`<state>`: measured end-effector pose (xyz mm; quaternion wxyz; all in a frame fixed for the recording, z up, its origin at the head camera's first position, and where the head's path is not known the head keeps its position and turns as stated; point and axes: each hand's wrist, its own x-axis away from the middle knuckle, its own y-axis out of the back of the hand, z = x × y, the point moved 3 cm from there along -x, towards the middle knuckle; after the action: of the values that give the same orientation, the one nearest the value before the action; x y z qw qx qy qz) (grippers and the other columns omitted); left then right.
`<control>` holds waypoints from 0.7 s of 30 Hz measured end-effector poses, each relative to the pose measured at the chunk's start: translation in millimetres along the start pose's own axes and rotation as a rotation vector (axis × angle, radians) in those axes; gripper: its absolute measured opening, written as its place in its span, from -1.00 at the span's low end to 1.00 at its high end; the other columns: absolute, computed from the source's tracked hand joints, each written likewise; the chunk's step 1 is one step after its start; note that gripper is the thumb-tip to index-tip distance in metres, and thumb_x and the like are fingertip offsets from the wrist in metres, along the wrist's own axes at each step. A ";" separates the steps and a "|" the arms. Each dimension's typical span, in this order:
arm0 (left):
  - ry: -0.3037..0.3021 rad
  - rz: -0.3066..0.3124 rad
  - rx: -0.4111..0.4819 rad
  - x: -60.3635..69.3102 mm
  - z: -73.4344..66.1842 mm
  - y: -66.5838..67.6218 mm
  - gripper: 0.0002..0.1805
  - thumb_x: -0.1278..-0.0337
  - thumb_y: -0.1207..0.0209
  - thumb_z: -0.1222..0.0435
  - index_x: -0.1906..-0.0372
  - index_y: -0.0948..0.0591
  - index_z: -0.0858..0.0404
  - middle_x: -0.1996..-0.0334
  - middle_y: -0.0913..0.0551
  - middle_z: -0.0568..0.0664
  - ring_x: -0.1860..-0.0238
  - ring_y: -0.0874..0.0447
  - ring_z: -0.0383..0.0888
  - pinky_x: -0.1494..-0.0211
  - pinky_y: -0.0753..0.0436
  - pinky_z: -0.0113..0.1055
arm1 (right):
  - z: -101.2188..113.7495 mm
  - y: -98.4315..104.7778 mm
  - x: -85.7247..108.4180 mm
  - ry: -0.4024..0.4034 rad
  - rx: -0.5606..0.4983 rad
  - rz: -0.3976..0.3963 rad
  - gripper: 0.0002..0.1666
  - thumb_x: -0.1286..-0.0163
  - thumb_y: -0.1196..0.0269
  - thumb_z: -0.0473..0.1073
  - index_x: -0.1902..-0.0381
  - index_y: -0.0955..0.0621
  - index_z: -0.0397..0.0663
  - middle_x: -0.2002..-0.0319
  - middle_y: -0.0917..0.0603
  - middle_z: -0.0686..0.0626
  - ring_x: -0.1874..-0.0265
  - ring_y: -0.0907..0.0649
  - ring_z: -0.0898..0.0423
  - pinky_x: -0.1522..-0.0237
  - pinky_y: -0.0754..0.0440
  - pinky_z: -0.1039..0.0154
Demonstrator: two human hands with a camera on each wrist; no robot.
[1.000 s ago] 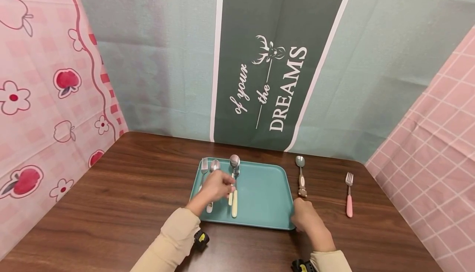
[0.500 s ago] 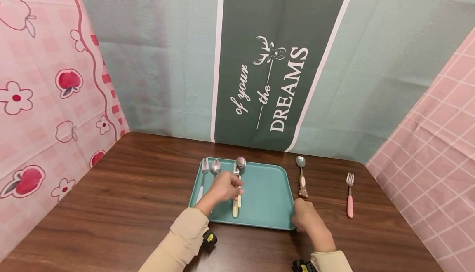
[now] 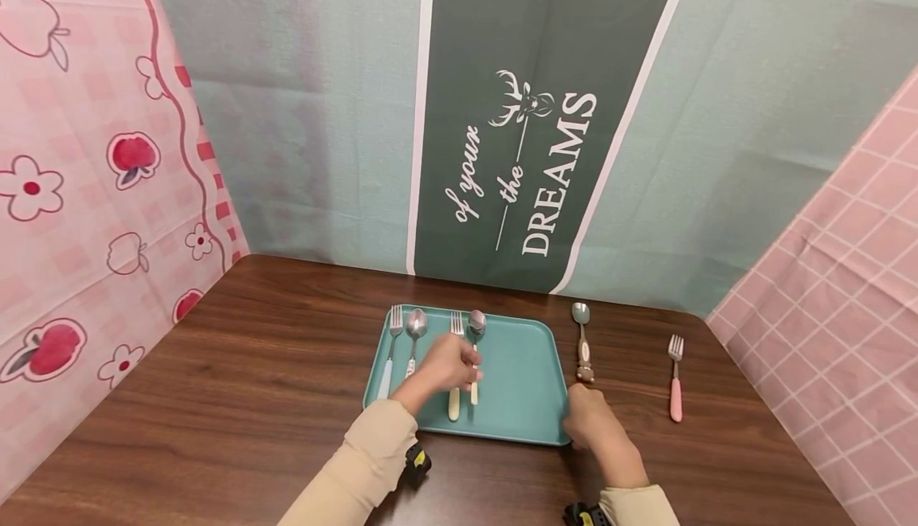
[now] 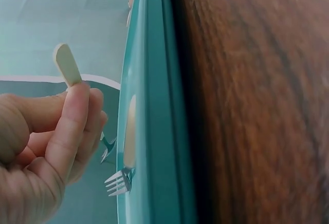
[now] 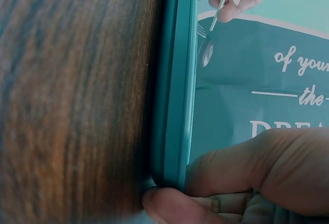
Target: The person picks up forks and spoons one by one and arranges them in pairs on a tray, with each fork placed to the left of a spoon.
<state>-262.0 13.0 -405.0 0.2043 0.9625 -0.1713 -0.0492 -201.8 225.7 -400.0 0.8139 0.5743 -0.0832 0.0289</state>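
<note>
My left hand (image 3: 446, 368) pinches a spoon (image 3: 476, 323) by its cream handle (image 4: 68, 66), over the teal tray (image 3: 519, 390). Just left of this spoon, a fork (image 3: 454, 406) with a cream handle lies on the tray, partly hidden by the hand. Farther left on the tray are a fork (image 3: 385, 378) with a pale blue handle and a spoon (image 3: 417, 323) whose patterned handle is partly covered. My right hand (image 3: 601, 430) grips the tray's near right corner, its thumb and fingers on either side of the rim (image 5: 177, 131).
Right of the tray, a spoon (image 3: 584, 351) with a brown bear-shaped handle lies on the wooden table (image 3: 237, 398). A pink-handled fork (image 3: 676, 394) lies farther right. Cloth hangings stand behind and at both sides.
My left hand has moved right across the tray with the cream-handled spoon, uncovering more of the patterned-handled spoon. The cream-handled fork now shows left of the held spoon. My right hand stays put.
</note>
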 end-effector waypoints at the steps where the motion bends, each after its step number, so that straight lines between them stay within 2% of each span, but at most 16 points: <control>1: 0.006 0.011 0.006 0.4 -0.6 -0.9 -0.76 0.10 -0.29 0.54 0.23 -0.64 0.53 0.49 -0.61 0.09 0.62 -0.64 -0.10 0.54 -0.59 -0.38 | 0.2 0.0 0.3 -0.003 0.001 0.003 -0.89 -0.02 -0.11 -0.57 0.42 -0.52 -0.45 0.62 -0.49 -0.17 0.76 -0.55 0.11 0.72 -0.49 0.29; 7: 0.022 0.060 0.050 1.4 -2.3 -4.9 -0.79 0.06 -0.27 0.53 0.24 -0.63 0.54 0.43 -0.62 0.11 0.57 -0.65 -0.10 0.49 -0.61 -0.35 | 0.9 0.2 0.2 -0.013 0.007 0.017 -0.86 -0.04 -0.12 -0.57 0.38 -0.53 -0.46 0.59 -0.49 -0.18 0.74 -0.55 0.10 0.71 -0.50 0.29; 16: 0.007 0.061 0.063 0.0 -0.1 -6.8 -0.76 0.03 -0.25 0.53 0.19 -0.61 0.57 0.35 -0.64 0.22 0.53 -0.67 -0.07 0.48 -0.61 -0.35 | 0.7 0.6 0.1 -0.011 0.018 0.011 -0.88 -0.03 -0.11 -0.58 0.41 -0.52 -0.44 0.61 -0.48 -0.16 0.75 -0.55 0.11 0.71 -0.49 0.29; 21: -0.022 0.063 0.012 1.8 -2.7 -6.8 -0.69 0.08 -0.28 0.50 0.16 -0.60 0.58 0.23 -0.62 0.34 0.50 -0.68 -0.04 0.43 -0.62 -0.33 | 1.0 0.3 0.6 -0.003 0.012 0.005 -0.88 -0.03 -0.11 -0.58 0.41 -0.52 -0.45 0.61 -0.48 -0.16 0.75 -0.55 0.10 0.72 -0.49 0.29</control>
<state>-257.7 19.3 -405.3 0.1982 0.9572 -0.2042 -0.0523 -201.3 224.8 -399.2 0.8102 0.5790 -0.0856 0.0307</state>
